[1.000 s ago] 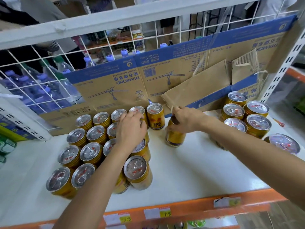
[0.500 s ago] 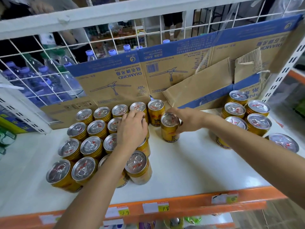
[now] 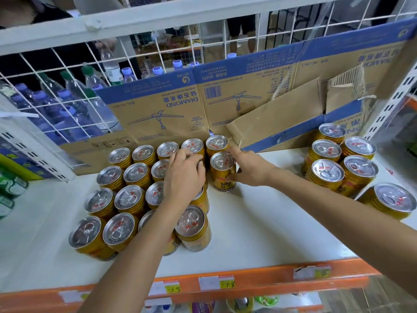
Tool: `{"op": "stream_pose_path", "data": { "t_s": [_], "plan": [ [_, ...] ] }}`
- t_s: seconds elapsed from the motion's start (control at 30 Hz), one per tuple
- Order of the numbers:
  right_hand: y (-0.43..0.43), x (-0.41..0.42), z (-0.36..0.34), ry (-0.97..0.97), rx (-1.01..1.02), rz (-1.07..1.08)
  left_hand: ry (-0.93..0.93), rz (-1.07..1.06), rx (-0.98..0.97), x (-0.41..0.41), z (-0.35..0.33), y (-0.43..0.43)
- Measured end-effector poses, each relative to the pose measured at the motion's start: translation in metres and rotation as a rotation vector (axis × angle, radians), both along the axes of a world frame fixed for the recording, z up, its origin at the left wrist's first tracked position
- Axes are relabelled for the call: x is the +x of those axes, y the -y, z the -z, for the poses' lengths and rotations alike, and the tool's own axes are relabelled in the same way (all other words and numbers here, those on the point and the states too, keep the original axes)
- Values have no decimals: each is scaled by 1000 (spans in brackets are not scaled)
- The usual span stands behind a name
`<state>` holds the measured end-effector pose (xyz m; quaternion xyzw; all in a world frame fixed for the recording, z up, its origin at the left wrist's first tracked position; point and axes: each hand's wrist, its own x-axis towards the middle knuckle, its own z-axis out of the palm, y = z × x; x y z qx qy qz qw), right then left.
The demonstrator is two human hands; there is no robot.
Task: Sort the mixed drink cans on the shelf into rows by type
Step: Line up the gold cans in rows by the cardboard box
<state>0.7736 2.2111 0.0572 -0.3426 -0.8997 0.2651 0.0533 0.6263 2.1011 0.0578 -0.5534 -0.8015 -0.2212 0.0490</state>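
In the head view, your right hand (image 3: pixel 250 169) wraps thumb and fingers round the upright gold ribbed metal can (image 3: pixel 223 175). It stands, axis vertical, on the smooth white shelf (image 3: pixel 259 222), just beside the right edge of the block of matching gold cans (image 3: pixel 130 199). Your left hand (image 3: pixel 184 177) curls over that block's silver tops; whether it grips one is hidden.

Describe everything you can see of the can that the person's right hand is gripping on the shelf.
The can is a gold metal cylinder with a ribbed upper wall, a silver lid bearing a pull ring and red marks, and a label low on its side. Unopened and upright, it stands on the white shelf just in front of the back row's end can. The right hand curls round its right side.
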Motion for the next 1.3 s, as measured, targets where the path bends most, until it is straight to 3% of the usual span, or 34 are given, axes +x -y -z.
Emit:
{"op": "stream_pose_path", "data": {
  "t_s": [1.13,1.3],
  "plan": [
    [13,-11,9,-50,-42,87,-32,1,-49,0,2,1],
    [13,3,-1,-11,-12,57,-155,3,-67,4,-4,2]
  ]
}}
